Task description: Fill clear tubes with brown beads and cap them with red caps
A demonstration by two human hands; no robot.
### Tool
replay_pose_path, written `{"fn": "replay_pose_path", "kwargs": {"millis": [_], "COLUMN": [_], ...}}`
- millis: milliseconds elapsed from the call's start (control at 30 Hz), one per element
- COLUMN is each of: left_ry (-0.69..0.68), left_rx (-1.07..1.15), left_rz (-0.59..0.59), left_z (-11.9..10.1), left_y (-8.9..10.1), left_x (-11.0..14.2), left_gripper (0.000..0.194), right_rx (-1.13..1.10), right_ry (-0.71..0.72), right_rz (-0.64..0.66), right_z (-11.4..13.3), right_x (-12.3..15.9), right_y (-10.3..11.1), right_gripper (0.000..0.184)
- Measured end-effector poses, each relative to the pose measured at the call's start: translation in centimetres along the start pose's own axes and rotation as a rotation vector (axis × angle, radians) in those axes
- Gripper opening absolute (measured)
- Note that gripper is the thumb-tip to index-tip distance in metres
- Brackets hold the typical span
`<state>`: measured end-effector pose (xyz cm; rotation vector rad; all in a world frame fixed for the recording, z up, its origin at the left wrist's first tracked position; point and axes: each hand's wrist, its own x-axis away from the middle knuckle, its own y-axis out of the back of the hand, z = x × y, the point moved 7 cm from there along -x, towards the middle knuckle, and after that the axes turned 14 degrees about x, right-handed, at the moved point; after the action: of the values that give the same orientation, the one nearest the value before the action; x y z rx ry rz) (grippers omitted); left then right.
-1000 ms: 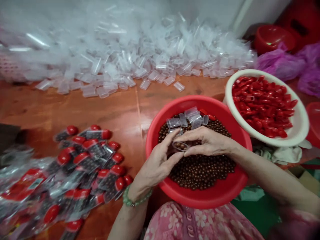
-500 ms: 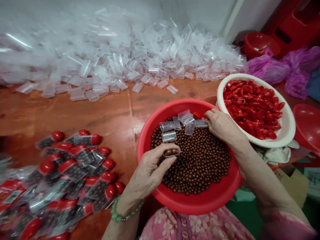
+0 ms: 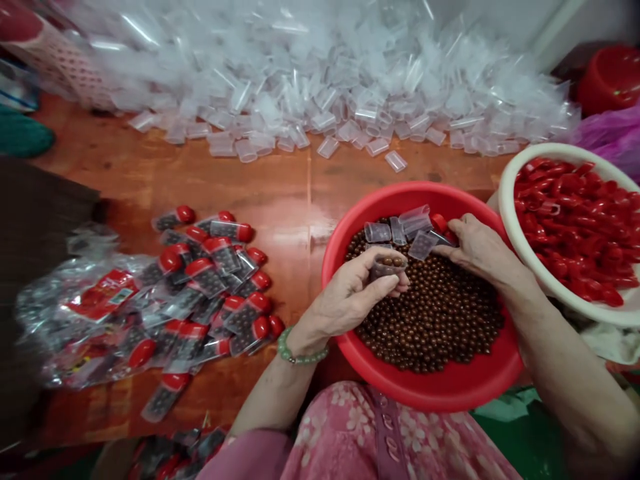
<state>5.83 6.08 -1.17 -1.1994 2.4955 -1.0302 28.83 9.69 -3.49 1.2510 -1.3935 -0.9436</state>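
My left hand (image 3: 353,290) is wrapped around a small clear plastic container (image 3: 383,269), its mouth facing up and shiny brown balls inside. It hovers over the red basin (image 3: 435,397), which holds a heap of brown balls (image 3: 433,320). At the basin's far right side, my right hand (image 3: 483,250) has thumb and fingers around a red cap (image 3: 451,237), partly hidden by the fingers. Another red cap (image 3: 439,223) lies beside it. Several empty clear containers (image 3: 377,232) rest on the balls between the hands.
A white basin (image 3: 510,220) full of red caps stands at the right. Clear containers (image 3: 370,113) are piled along the back. Filled, red-capped containers (image 3: 215,280) lie on the wooden table (image 3: 287,227) at left, near a clear plastic bag (image 3: 50,300). Purple plastic (image 3: 607,137) sits far right.
The view has swung left, so things appear further right. My left hand still holds the filled container, now tipped a little differently. My right hand has closed in around the red cap.
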Motion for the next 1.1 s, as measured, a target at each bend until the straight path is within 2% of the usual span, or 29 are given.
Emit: {"fn": "replay_pose_path", "kwargs": {"millis": [167, 267, 333, 467, 600, 700, 833, 1100], "left_ry": [0.058, 0.035, 0.049, 0.046, 0.083, 0.084, 0.067, 0.034], "left_rx": [0.138, 0.096, 0.017, -0.199, -0.224, -0.174, -0.19, -0.332], "left_rz": [0.033, 0.036, 0.045, 0.024, 0.056, 0.066, 0.051, 0.065], "left_z": [0.2, 0.1, 0.2, 0.0, 0.1, 0.0, 0.1, 0.1], "left_y": [-0.1, -0.1, -0.2, -0.2, -0.2, -0.1, 0.1, 0.1], "left_x": [0.0, 0.0, 0.1, 0.0, -0.1, -0.2, -0.3, -0.4], "left_gripper": [0.04, 0.037, 0.035, 0.028, 0.028, 0.027, 0.022, 0.025], "right_rx": [-0.093, -0.192, -0.347, -0.683, -0.679, -0.703, -0.729, -0.687], "right_ry": [0.015, -0.021, -0.018, 0.16, 0.361, 0.488, 0.512, 0.556], "right_rz": [-0.103, -0.201, -0.254, -0.167, -0.126, -0.167, -0.239, -0.234], "right_z": [0.3, 0.5, 1.1, 4.2, 7.0, 7.9, 8.0, 8.7], "right_x": [-0.4, 0.4, 1.6, 3.7, 4.5, 4.6, 4.6, 4.7], "right_y": [0.7, 2.8, 4.6, 7.3, 9.1, 10.0, 10.4, 11.2], "right_gripper": [0.038, 0.038, 0.037, 0.026, 0.025, 0.023, 0.026, 0.024]}}
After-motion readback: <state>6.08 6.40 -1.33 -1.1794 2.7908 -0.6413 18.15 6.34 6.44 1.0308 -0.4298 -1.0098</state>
